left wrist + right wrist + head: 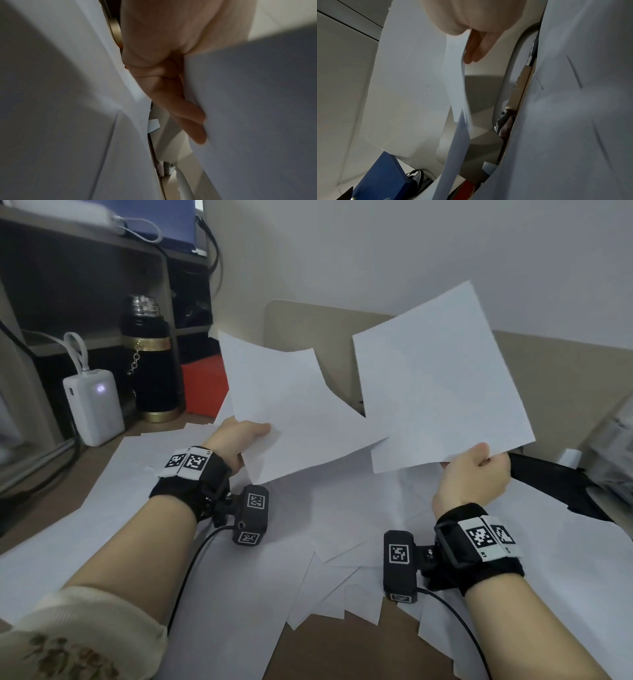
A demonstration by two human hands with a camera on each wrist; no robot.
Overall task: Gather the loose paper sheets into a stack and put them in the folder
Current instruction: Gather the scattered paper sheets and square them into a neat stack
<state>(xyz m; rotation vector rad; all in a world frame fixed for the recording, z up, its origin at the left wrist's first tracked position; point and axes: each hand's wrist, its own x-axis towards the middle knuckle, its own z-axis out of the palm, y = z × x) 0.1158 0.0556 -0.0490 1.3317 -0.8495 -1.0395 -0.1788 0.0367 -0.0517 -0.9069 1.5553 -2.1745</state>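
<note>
Both hands are up off the worktop (329, 648), well apart, each pinching 1 white sheet by its near edge. My left hand (239, 440) has its thumb on top of the left sheet (291, 412) and its fingers (187, 113) flat underneath; that sheet lies tilted, its long axis running from my hand away to the right, its far edge curling. My right hand (472, 477) grips the near edge of the right sheet (442, 378), thumb on top, fingers (476, 51) behind it; this sheet stands more upright, its long axis pointing up and away from me, a corner highest. The near corners of the 2 sheets overlap between my hands in the head view; I cannot tell whether they touch.

Below my wrists, the loose sheets (342, 529) lie scattered flat on the worktop, overlapping at many angles. A black flat thing (548, 484) lies past my right hand, partly under the paper; whether it is the folder I cannot tell.

Farther left stand a white power bank (94, 405), a black flask (150, 361) with gold bands, and a red box (205, 385), with a dark shelf (85, 268) behind them.
</note>
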